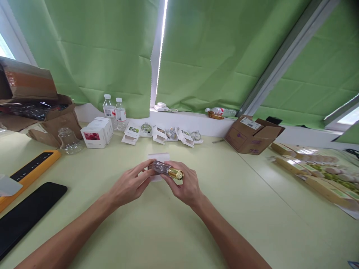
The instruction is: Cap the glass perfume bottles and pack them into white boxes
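Observation:
Both hands meet over the pale table (168,224), holding a small clear perfume bottle (162,168) with a gold cap, lying sideways. My left hand (130,185) pinches the bottle's glass end with thumb and fingers. My right hand (186,185) grips the end with the gold cap (176,173). A small white open box (158,157) lies on the table just behind and under the bottle. Part of the bottle is hidden by my fingers.
Several white boxes (97,132) and small open cartons with bottles (165,134) line the far edge, beside two water bottles (114,112). A brown carton (251,136) sits right; flat packs (316,168) far right. A black pad (26,213) and an orange tray (28,170) lie left, near a glass jar (68,140).

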`<action>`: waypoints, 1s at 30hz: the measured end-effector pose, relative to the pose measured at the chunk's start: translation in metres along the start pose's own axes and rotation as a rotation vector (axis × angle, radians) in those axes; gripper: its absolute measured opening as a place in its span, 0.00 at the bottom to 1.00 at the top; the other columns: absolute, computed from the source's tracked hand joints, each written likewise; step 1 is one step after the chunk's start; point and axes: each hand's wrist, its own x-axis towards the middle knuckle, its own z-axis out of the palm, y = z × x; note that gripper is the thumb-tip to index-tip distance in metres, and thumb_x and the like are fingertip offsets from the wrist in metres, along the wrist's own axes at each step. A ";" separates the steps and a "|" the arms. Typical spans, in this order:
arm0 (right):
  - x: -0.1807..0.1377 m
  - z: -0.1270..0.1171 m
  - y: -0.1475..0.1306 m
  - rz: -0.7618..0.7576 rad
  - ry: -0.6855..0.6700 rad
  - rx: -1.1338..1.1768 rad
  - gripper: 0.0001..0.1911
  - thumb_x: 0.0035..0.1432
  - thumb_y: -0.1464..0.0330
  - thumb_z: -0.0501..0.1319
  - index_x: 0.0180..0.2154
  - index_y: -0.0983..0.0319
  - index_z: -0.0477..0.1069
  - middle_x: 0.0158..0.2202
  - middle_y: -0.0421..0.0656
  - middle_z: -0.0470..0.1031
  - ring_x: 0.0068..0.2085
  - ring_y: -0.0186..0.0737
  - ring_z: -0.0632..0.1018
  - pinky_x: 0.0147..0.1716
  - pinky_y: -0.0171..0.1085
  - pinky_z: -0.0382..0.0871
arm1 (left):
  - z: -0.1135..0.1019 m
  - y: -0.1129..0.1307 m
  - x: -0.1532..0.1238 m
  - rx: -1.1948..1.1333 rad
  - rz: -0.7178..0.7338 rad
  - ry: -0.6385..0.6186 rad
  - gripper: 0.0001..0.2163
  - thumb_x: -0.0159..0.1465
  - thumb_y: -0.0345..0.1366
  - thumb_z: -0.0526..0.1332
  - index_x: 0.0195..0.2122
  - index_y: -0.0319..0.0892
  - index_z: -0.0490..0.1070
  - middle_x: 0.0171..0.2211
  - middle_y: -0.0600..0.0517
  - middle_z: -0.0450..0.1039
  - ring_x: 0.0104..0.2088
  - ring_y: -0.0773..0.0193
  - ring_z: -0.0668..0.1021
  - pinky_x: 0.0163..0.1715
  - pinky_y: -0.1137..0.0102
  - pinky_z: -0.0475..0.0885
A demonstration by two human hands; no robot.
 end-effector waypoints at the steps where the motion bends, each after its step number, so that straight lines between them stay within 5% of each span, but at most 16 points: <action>1: 0.000 0.000 0.000 0.005 -0.002 -0.002 0.20 0.58 0.66 0.63 0.52 0.59 0.65 0.42 0.47 0.79 0.43 0.44 0.80 0.41 0.40 0.76 | 0.000 0.000 0.000 -0.010 -0.006 0.005 0.15 0.65 0.27 0.54 0.52 0.46 0.61 0.58 0.43 0.63 0.53 0.56 0.75 0.46 0.63 0.75; 12: 0.001 0.000 -0.001 -0.082 -0.027 0.010 0.23 0.57 0.70 0.64 0.54 0.59 0.63 0.43 0.46 0.78 0.44 0.43 0.79 0.41 0.41 0.76 | -0.001 0.002 0.000 -0.214 -0.138 0.004 0.14 0.65 0.29 0.55 0.50 0.45 0.56 0.58 0.41 0.64 0.51 0.58 0.75 0.44 0.62 0.75; 30: 0.002 -0.002 -0.003 -0.157 -0.066 -0.029 0.24 0.56 0.72 0.62 0.54 0.59 0.62 0.44 0.46 0.78 0.45 0.43 0.79 0.43 0.40 0.76 | -0.001 0.003 0.001 -0.214 -0.164 0.017 0.17 0.64 0.30 0.56 0.53 0.46 0.57 0.57 0.42 0.65 0.43 0.62 0.78 0.43 0.63 0.76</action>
